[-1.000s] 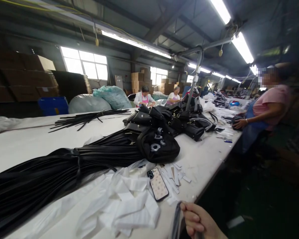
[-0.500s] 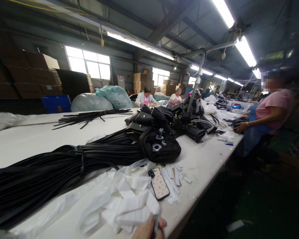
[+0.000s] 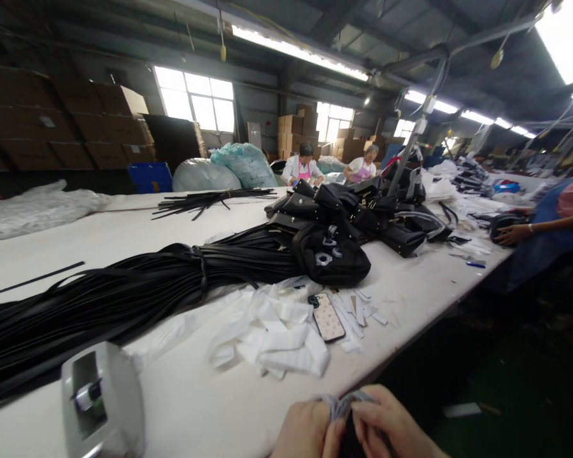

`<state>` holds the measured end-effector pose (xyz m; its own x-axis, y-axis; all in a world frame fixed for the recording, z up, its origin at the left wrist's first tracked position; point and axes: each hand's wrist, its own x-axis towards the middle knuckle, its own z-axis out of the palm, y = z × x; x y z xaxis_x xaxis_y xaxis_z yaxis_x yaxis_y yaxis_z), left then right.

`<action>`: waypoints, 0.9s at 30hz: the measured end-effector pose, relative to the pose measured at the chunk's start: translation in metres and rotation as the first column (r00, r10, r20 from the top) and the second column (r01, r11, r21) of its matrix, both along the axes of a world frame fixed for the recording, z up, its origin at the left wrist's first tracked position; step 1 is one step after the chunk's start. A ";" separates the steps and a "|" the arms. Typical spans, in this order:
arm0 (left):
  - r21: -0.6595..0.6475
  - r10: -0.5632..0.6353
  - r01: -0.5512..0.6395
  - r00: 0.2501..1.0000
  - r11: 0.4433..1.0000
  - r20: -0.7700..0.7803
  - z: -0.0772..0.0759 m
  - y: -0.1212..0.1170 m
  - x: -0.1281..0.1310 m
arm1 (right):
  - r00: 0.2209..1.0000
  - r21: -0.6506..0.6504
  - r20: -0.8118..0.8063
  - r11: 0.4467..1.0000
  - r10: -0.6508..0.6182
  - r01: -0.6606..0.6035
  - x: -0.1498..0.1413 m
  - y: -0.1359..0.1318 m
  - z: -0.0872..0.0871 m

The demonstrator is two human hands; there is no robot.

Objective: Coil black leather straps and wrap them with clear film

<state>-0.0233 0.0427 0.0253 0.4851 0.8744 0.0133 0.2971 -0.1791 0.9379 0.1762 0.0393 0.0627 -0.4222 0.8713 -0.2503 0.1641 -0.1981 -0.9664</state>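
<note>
My left hand and my right hand are close together at the bottom, by the table's front edge. Both are closed with bent fingers on a grey, soft-looking wrapped strip. Something black shows below it between the hands; its kind is cut off by the frame and hidden by the fingers. Just beyond the hands lies a heap of white paper-like strips. A phone in a patterned case rests at the heap's right side.
A grey casing with an opening stands front left. A tied bundle of black straps crosses the white table. Black bags are piled behind. One co-worker's hand is at the right; two people sit at the far side.
The view has turned left, bringing in the grey casing. Earlier one hand showed, pinching a small dark object; now both hands are together on the grey strip.
</note>
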 end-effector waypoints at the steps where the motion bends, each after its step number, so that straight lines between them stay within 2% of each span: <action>1: 0.003 -0.030 0.030 0.997 1.000 -0.072 0.008 -0.005 0.000 | 0.991 0.040 0.121 0.998 -0.058 0.053 0.006 0.001 -0.002; 3: -0.157 -0.104 0.094 0.993 0.983 -0.061 0.023 -0.014 0.002 | 0.916 0.264 0.357 0.960 -0.185 0.091 0.012 -0.001 -0.002; 4: -0.285 -0.142 0.142 0.990 0.948 0.023 0.029 -0.017 0.004 | 0.877 0.382 0.421 0.922 -0.232 0.060 0.012 -0.005 -0.001; 5: -0.410 -0.154 0.201 0.977 0.889 0.146 0.035 -0.020 0.006 | 0.863 0.448 0.448 0.894 -0.232 0.007 0.009 -0.010 0.000; 6: -0.507 -0.133 0.266 0.950 0.820 0.283 0.041 -0.021 0.007 | 0.873 0.447 0.452 0.893 -0.182 -0.045 0.003 -0.015 0.000; 7: -0.565 -0.078 0.320 0.909 0.761 0.409 0.045 -0.021 0.008 | 0.899 0.387 0.429 0.918 -0.092 -0.091 -0.005 -0.021 -0.001; 8: -0.589 -0.005 0.353 0.860 0.727 0.510 0.049 -0.019 0.009 | 0.928 0.288 0.373 0.949 0.008 -0.125 -0.015 -0.028 -0.003; 9: -0.582 0.070 0.347 0.816 0.736 0.574 0.052 -0.016 0.009 | 0.951 0.172 0.293 0.974 0.094 -0.149 -0.026 -0.034 -0.006; 10: -0.545 0.133 0.272 0.796 0.793 0.591 0.054 -0.011 0.007 | 0.964 0.061 0.201 0.980 0.173 -0.188 -0.037 -0.040 -0.009; 12: -0.395 0.249 -0.024 0.811 0.918 0.530 0.051 -0.001 0.001 | 0.952 -0.055 0.030 0.951 0.305 -0.304 -0.051 -0.049 -0.014; 13: -0.278 0.299 -0.183 0.831 0.943 0.469 0.046 0.004 -0.003 | 0.930 -0.061 -0.038 0.928 0.367 -0.368 -0.054 -0.052 -0.015; 14: -0.137 0.334 -0.304 0.858 0.943 0.391 0.039 0.007 -0.008 | 0.912 -0.058 -0.109 0.913 0.396 -0.404 -0.053 -0.054 -0.014; 15: 0.016 0.344 -0.366 0.889 0.931 0.302 0.031 0.009 -0.011 | 0.901 -0.055 -0.186 0.912 0.391 -0.407 -0.050 -0.054 -0.012; 16: 0.170 0.324 -0.360 0.923 0.917 0.208 0.021 0.008 -0.014 | 0.902 -0.062 -0.260 0.926 0.346 -0.373 -0.043 -0.051 -0.009; 18: 0.450 0.230 -0.204 0.973 0.870 -0.004 0.006 0.002 -0.015 | 0.907 -0.103 -0.378 0.965 0.184 -0.239 -0.024 -0.041 0.000; 19: 0.531 0.186 -0.106 0.977 0.841 -0.100 0.002 -0.003 -0.013 | 0.908 -0.118 -0.404 0.978 0.113 -0.174 -0.014 -0.033 0.004; 20: 0.548 0.147 -0.037 0.976 0.836 -0.158 0.001 -0.008 -0.010 | 0.917 -0.124 -0.392 0.984 0.070 -0.128 -0.004 -0.025 0.008; 21: 0.511 0.105 0.004 0.977 0.859 -0.184 0.002 -0.013 -0.006 | 0.943 -0.120 -0.330 0.989 0.043 -0.087 0.006 -0.016 0.012; 22: 0.411 0.065 0.011 0.983 0.911 -0.170 0.007 -0.017 -0.002 | 0.975 -0.096 -0.222 0.994 0.023 -0.045 0.014 -0.009 0.014; 23: 0.245 0.029 0.000 0.993 0.970 -0.115 0.012 -0.020 0.002 | 0.997 -0.032 -0.074 0.999 -0.007 0.005 0.020 -0.003 0.017; 24: 0.026 -0.002 0.003 1.000 1.000 -0.021 0.019 -0.022 0.004 | 0.994 0.076 0.089 0.996 -0.060 0.053 0.024 0.001 0.019; 25: -0.206 -0.023 0.045 0.994 0.978 0.107 0.026 -0.023 0.006 | 0.966 0.205 0.231 0.976 -0.120 0.073 0.026 0.003 0.020; 26: -0.406 -0.018 0.120 0.969 0.906 0.246 0.033 -0.023 0.006 | 0.931 0.320 0.328 0.946 -0.163 0.053 0.026 0.003 0.021; 27: -0.550 0.013 0.210 0.927 0.808 0.374 0.039 -0.022 0.006 | 0.908 0.393 0.384 0.920 -0.167 0.003 0.025 0.001 0.021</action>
<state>-0.0173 0.0211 0.0647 0.6295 0.7211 -0.2893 -0.0525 0.4110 0.9101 0.2009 0.0405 0.0839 -0.2760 0.9607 -0.0290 0.5526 0.1340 -0.8226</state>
